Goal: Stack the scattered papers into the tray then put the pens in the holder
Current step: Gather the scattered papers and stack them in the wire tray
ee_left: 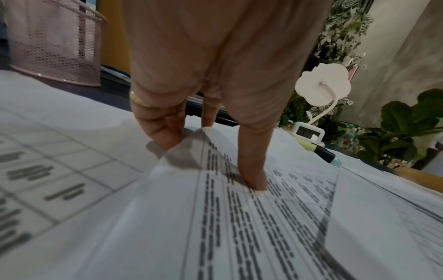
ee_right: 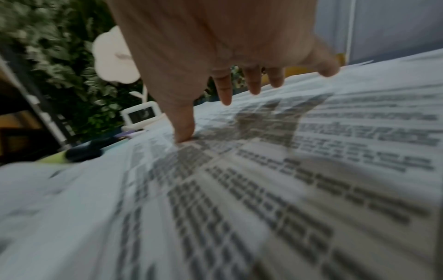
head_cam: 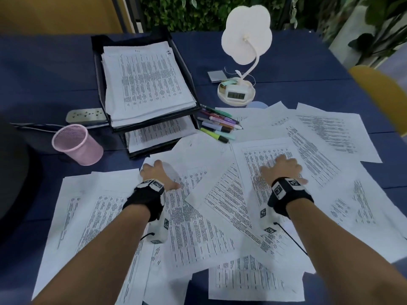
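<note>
Nearest: scattered papers [head_cam: 198, 227] cover the near half of the tabletop [head_cam: 44, 69], overlapping at mixed angles, some hanging toward the near edge.

Left hand [head_cam: 157, 175] is on a sheet left of centre; in the left wrist view its fingertips [ee_left: 255, 181] press down on the print and the other fingers are bent at a raised paper edge. Whether they pinch that edge I cannot tell. It reads as pressing, not holding.

Right hand [head_cam: 283, 169] lies spread flat on a sheet right of centre, fingers straight, nothing gripped. The right wrist view is blurred, but the fingers show splayed over the page.

Beyond the hands: pens [head_cam: 218, 126] lie in a loose cluster, long axes running roughly left-far to right-near, partly on paper, just beside the tray's right front corner.

Tray [head_cam: 97, 69] is a black two-tier one, far and left of both hands, with a stack already on the top tier. The left hand is nearer to it. Holder [head_cam: 77, 144], a pink mesh cup, stands left of the tray front, apart from the left hand and empty as far as visible.

Judgement: papers must be gathered inward, then carried forward-left to the tray. Pens not yet touched.

Lamp [head_cam: 244, 49] and small clock [head_cam: 235, 93] stand further back, right of the tray.
</note>
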`<state>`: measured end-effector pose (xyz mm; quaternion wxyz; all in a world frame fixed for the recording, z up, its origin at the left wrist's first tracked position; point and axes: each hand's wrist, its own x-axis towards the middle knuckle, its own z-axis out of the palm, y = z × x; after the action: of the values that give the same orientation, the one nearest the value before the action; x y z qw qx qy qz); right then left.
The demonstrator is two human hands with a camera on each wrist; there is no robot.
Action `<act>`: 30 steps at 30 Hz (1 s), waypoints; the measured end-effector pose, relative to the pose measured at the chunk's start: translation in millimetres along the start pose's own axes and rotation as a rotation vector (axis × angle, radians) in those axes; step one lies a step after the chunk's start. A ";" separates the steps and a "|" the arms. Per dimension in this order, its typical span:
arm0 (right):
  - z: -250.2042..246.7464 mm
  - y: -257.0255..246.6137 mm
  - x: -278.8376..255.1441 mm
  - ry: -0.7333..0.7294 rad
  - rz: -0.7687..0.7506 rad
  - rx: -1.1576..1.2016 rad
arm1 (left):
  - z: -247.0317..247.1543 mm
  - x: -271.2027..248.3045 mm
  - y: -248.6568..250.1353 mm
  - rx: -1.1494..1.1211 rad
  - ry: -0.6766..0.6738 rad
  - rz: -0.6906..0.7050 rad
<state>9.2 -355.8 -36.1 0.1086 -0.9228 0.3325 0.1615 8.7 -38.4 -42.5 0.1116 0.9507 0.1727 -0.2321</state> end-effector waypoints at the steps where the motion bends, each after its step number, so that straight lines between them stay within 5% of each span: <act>1: -2.7 6.6 5.5 -0.024 0.055 0.004 | -0.2 -0.2 0.8 -0.009 0.011 -0.010; 8: -4.1 27.2 27.7 0.000 0.154 0.037 | -7.2 2.6 12.0 -0.209 -0.117 0.076; 22: -1.9 41.4 31.0 0.023 0.155 0.033 | 8.5 -4.0 31.2 -0.856 -0.036 0.246; 24: -1.5 41.4 30.6 0.009 0.135 0.022 | 8.6 -7.7 38.0 -0.831 -0.022 0.248; 30: -3.1 40.7 23.0 -0.002 0.141 0.051 | 12.9 -17.4 44.3 -0.554 -0.271 0.323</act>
<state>0.2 -400.9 -45.5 0.1206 -0.8938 0.4007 0.1613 5.8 -87.5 -39.5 0.4226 0.8600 0.0603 -0.2798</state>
